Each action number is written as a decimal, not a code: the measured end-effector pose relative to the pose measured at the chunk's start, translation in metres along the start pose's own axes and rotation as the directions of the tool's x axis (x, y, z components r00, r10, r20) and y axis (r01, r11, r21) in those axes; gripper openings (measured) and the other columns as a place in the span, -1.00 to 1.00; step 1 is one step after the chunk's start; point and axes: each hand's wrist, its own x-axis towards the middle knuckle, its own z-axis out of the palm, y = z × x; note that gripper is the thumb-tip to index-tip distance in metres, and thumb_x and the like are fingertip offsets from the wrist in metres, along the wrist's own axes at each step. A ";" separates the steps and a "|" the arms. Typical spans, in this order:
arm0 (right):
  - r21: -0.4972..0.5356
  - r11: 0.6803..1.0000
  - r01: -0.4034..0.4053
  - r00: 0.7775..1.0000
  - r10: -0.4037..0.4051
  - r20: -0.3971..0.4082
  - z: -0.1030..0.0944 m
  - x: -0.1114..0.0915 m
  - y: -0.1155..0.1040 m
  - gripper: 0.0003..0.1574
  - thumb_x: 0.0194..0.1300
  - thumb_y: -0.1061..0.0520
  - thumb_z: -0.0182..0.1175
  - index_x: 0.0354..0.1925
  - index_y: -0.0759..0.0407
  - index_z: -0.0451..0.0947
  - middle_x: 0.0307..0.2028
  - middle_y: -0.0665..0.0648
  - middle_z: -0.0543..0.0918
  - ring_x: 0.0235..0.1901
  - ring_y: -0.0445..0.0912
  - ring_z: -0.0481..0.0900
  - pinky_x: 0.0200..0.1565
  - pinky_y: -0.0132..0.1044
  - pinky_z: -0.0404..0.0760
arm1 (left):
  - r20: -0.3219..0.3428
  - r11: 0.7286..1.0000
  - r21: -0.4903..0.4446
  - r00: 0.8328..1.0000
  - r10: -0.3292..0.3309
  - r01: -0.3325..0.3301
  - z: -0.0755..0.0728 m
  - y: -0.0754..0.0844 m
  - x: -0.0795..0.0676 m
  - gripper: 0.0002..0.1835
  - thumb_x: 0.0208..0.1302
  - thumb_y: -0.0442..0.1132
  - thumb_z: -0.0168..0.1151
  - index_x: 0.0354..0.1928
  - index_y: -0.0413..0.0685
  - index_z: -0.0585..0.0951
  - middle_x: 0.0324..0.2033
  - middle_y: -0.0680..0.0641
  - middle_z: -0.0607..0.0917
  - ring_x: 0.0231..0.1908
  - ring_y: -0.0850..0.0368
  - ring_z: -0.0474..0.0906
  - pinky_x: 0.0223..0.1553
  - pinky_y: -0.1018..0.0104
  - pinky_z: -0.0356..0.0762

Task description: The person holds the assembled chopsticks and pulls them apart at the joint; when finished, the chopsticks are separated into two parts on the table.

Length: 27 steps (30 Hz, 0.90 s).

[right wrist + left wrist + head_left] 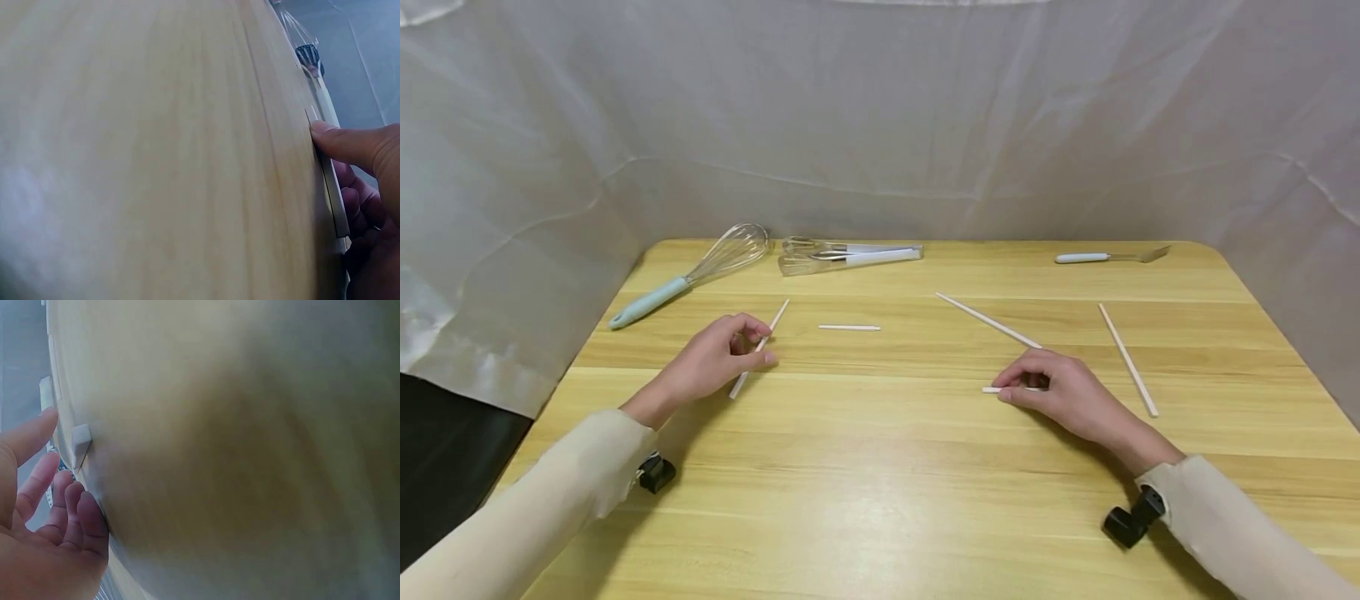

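Observation:
On the left, a white chopstick (pixel 779 313) lies slanted on the table under my left hand (pixel 718 354). The thumb and fingers stand apart on either side of it; the left wrist view shows the stick's blunt end (pixel 81 437) beside the parted fingers. My right hand (pixel 1067 392) pinches a short white stick (pixel 989 390) low at the tabletop, thumb along its near side; its other end shows past the fingers as the stick (pixel 336 200) in the right wrist view. Just beyond that hand lies a long white chopstick (pixel 985 318).
Another short stick (pixel 848 327) lies between the hands, and a long chopstick (pixel 1127 358) lies right of the right hand. Along the back are a whisk (pixel 651 302) with a pale blue handle, white-handled utensils (pixel 883 257) and a fork-like tool (pixel 1082 258). Grey cloth (pixel 880 125) hangs behind.

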 end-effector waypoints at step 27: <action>0.006 1.000 -0.008 1.000 0.008 0.004 0.001 0.001 0.002 -0.92 0.45 0.00 0.49 -0.10 -0.18 0.83 -0.26 -0.10 0.69 -0.29 -0.18 0.52 -0.23 -0.35 0.52 | 0.039 0.997 0.077 0.999 0.023 -0.026 0.000 -0.003 0.000 -0.78 0.64 -0.22 0.27 0.18 -0.07 0.69 -0.15 -0.06 0.75 -0.18 0.08 0.56 -0.07 0.24 0.51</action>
